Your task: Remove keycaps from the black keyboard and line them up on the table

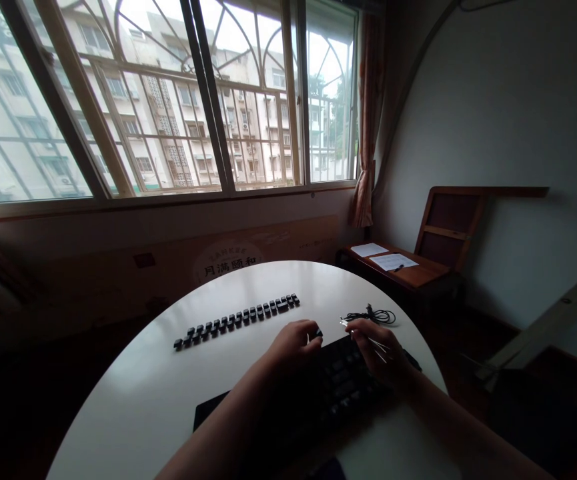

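Head view: one black keyboard [341,377] on one desk [133,393], beneath both hands, long axis left-right. Left hand [293,343] pinches one dark keycap [319,333], nearer the loose keycaps [238,320] beyond (twenty-odd; exact count unclear). Right hand [387,339] grips one wire puller [343,323] beside one coiled cable [381,316].

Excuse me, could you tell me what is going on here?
A person is working over a dark keyboard on a round white table. The left hand pinches a small dark piece, apparently a keycap. The right hand holds a thin metal wire tool above the keyboard's far edge. Small black keycaps stand lined up beyond the left hand, and a coiled cable lies just beyond the right.
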Motion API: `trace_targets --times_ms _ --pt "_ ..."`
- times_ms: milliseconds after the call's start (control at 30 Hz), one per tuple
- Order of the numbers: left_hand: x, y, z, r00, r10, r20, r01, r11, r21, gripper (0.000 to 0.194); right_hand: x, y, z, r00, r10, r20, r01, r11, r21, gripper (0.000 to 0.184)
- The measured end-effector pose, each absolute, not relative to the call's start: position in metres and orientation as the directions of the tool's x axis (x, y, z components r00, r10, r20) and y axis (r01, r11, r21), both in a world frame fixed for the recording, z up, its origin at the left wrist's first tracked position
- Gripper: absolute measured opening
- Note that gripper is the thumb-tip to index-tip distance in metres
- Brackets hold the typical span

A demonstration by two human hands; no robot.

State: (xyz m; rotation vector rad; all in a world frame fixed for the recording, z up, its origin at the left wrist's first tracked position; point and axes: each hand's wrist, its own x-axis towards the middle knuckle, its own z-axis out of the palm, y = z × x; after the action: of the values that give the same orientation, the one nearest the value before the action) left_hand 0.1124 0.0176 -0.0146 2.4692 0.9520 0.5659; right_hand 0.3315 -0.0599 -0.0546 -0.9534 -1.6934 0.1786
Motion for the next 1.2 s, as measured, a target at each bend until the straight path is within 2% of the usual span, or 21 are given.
trace_targets --times_ms 133,267,467,667,833,967,1200 --pt "0.112 0.017 -0.015 0.701 0.685 0.197 0.532 -0.686 0.496 0.019 0.330 -0.062 -0.047 -0.143 0.656 0.741 0.636 0.635 -0.439 0.026" --pt "0.112 0.015 -0.014 0.707 0.681 0.192 0.536 -0.692 0.484 0.018 0.329 -0.063 -0.041 -0.148 0.621 0.770 0.746 0.582 -0.325 0.023" --pt "0.113 0.015 -0.013 0.716 0.672 0.187 0.543 -0.705 0.455 0.019 0.332 -0.056 -0.051 -0.223 0.586 0.779 0.688 0.661 -0.299 0.030" --pt "0.114 0.012 -0.012 0.760 0.613 0.214 0.485 -0.755 0.442 0.023 0.328 -0.056 -0.056 -0.301 0.635 0.711 0.698 0.655 -0.289 0.034" --pt "0.116 0.006 -0.010 0.808 0.561 0.181 0.441 -0.779 0.445 0.022 0.326 -0.058 -0.057 -0.273 0.656 0.704 0.733 0.615 -0.289 0.028" --pt "0.116 0.005 -0.009 0.835 0.524 0.171 0.395 -0.784 0.479 0.025 0.326 -0.058 -0.056 -0.323 0.651 0.687 0.715 0.644 -0.274 0.027" --pt "0.115 0.005 -0.008 0.847 0.509 0.154 0.396 -0.797 0.456 0.030 0.323 -0.060 -0.051 -0.351 0.676 0.648 0.702 0.648 -0.296 0.020"
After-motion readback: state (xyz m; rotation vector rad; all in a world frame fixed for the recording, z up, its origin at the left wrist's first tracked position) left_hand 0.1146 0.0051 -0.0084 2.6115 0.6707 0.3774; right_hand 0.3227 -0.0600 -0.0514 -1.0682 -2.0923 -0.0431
